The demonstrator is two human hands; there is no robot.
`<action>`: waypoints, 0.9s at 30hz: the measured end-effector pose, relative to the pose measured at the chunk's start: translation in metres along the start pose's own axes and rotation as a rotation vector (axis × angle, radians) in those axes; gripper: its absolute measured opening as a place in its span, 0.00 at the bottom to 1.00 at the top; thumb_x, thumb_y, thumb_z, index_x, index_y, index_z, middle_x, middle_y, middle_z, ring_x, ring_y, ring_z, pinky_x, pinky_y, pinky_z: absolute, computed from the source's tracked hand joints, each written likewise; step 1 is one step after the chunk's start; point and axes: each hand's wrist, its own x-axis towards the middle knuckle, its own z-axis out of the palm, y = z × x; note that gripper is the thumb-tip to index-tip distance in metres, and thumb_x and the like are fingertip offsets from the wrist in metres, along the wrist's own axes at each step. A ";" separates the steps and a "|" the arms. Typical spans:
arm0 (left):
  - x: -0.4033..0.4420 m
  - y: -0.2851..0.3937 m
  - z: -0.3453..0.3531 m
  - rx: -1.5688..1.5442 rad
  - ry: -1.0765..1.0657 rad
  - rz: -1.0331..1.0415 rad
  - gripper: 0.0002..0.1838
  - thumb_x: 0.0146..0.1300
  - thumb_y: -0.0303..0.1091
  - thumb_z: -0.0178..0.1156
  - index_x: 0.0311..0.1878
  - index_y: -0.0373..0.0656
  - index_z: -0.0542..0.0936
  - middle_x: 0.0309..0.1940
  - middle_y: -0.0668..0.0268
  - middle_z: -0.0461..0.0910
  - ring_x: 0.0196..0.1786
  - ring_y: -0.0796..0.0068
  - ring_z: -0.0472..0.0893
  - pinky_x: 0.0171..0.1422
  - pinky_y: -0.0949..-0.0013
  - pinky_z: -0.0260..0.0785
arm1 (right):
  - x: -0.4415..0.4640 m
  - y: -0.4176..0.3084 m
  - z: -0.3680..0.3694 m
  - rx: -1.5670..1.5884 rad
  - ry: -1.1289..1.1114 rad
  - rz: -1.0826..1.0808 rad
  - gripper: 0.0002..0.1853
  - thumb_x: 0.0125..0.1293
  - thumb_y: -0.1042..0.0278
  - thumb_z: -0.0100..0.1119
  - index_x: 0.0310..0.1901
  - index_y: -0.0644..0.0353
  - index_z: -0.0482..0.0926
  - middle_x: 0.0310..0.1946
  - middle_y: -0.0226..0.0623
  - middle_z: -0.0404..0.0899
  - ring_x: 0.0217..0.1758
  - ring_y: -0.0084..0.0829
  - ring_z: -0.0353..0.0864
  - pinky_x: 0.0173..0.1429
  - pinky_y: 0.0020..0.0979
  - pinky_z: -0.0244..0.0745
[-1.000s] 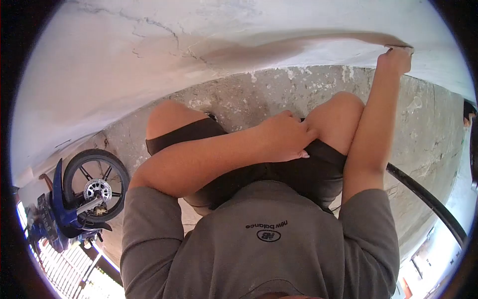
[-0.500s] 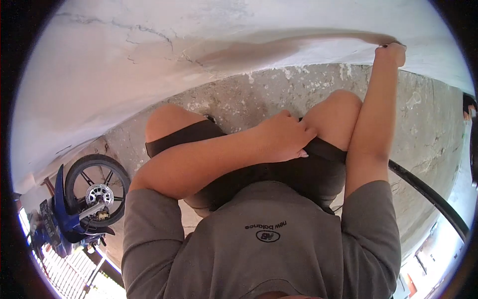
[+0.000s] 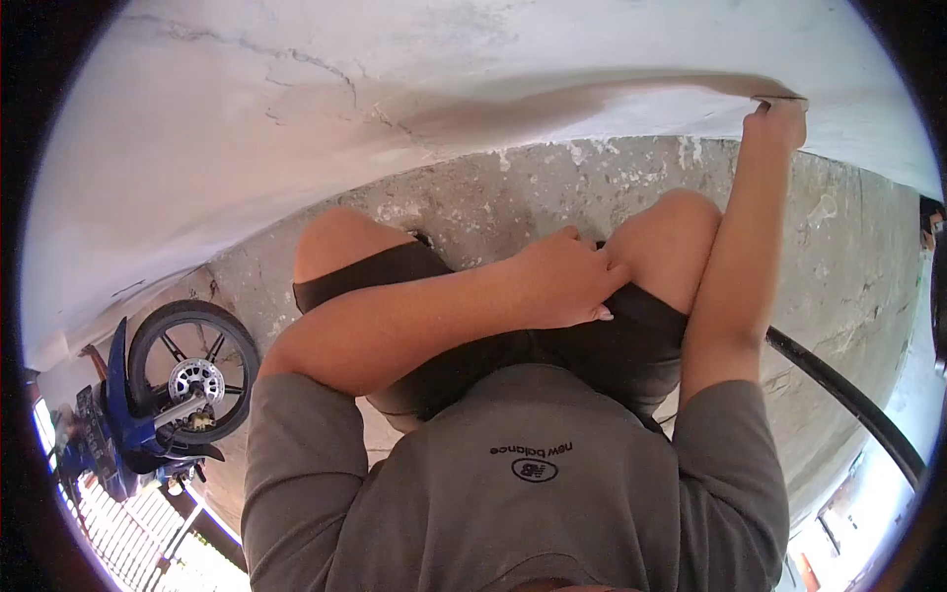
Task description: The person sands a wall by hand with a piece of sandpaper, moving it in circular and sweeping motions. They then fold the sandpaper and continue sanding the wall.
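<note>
My right hand (image 3: 777, 124) reaches out to the white wall (image 3: 612, 49), its fingers closed around a thin flat-edged tool (image 3: 781, 98). Only a narrow dark edge of that tool shows against the wall, so its exact kind is hidden. Around and to the left of it, a brownish smooth patch (image 3: 552, 100) spreads along the wall. Across my lap, my left hand (image 3: 570, 281) rests on the inner side of my right thigh, fingers loosely apart and holding nothing.
A blue motorcycle (image 3: 123, 429) with its front wheel (image 3: 193, 380) stands at the left. A black curved bar or hose (image 3: 848, 400) lies to my right. Cracks (image 3: 286, 59) run through the upper left wall. The concrete floor (image 3: 493, 192) is stained.
The view has shifted slightly, and my right hand has turned a little at the wall, with more of the tool's edge showing. My left hand has stayed on the thigh.
</note>
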 end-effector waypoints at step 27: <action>-0.003 0.002 -0.002 -0.010 -0.013 0.008 0.29 0.66 0.52 0.63 0.61 0.41 0.73 0.47 0.54 0.82 0.52 0.51 0.84 0.60 0.49 0.72 | 0.029 -0.013 -0.002 -0.207 0.092 0.063 0.28 0.70 0.62 0.64 0.71 0.50 0.72 0.70 0.49 0.74 0.71 0.47 0.76 0.61 0.38 0.81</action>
